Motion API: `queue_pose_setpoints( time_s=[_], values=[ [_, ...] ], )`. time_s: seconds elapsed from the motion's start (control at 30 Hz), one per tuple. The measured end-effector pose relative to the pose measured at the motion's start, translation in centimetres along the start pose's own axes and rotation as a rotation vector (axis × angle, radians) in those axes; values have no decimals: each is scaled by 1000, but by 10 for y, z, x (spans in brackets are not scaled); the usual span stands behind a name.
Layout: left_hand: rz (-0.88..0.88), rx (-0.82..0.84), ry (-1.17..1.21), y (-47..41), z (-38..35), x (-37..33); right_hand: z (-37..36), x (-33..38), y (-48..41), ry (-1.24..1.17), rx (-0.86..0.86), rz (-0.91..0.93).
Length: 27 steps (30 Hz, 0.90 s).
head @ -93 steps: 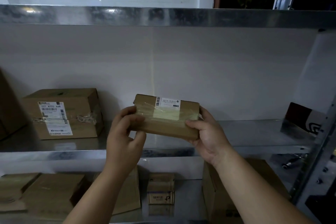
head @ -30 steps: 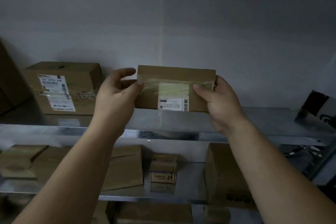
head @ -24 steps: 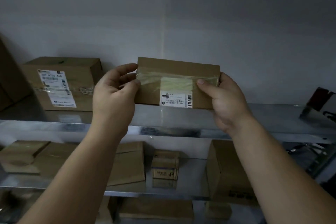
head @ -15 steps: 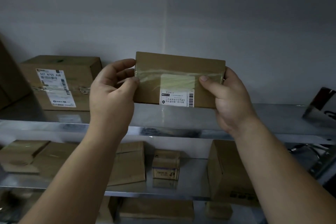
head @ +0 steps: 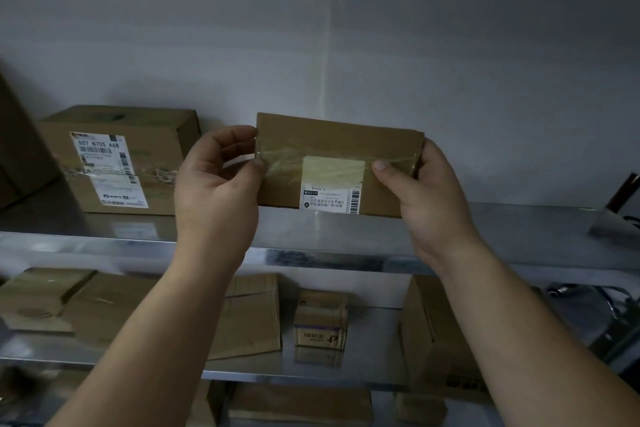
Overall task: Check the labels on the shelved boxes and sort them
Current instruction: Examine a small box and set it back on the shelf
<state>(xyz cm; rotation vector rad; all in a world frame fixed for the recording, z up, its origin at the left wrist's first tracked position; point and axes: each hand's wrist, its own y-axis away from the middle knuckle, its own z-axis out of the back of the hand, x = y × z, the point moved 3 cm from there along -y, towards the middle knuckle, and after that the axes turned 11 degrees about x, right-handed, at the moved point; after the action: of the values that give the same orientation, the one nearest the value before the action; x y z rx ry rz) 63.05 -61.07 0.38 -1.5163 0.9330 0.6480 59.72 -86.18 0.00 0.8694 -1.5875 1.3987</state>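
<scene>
The box [head: 329, 139] has been flipped and lifted since three seconds back. Its label [head: 330, 199], then along the top edge, now sits at the bottom of the face turned to the person. Over the last half second hardly anything shifts.

The left hand [head: 216, 184] grips the left end and the right hand [head: 429, 191] the right end. The fingers [head: 228, 135] curl round behind, and each thumb presses on the taped front (the tape runs across the middle, over a pale patch). The box is held upright just above the front of the steel shelf [head: 485, 229], not resting on it as far as I can tell.

From where I stand this looks like the reading step: the label is squared to the eyes and nothing is sorted yet. Next, I'd guess, comes choosing a spot, perhaps beside the big box [head: 138, 156] at the left of this shelf, or on the lower shelf [head: 374, 340]. Both hands would then need to lower the box together and set it down label outward.
</scene>
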Motion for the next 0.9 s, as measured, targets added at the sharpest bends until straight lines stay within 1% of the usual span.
queue_pose_setpoints(
  time_s=[0.1,0.2,0.3,0.37,0.57,0.77,0.9],
  values=[
    [27,-6,-49,-3,4,8,-6,-14,-7,102,-13,-32],
    [76,2,-105,-9,8,18,-13,-28,-19,264,-23,-58],
    [132,-25,-132,-16,17,32,-19,-45,-32,447,-16,-136],
    [165,-40,-157,-21,23,41,-24,-56,-40,502,-11,-179],
    [225,-28,-224,-30,35,63,-42,-76,-53,496,-3,-221],
    [282,-2,-224,-37,42,77,-50,-84,-58,480,-85,-168],
    [324,39,-295,-39,46,85,-50,-92,-57,448,-80,-145]
  ],
)
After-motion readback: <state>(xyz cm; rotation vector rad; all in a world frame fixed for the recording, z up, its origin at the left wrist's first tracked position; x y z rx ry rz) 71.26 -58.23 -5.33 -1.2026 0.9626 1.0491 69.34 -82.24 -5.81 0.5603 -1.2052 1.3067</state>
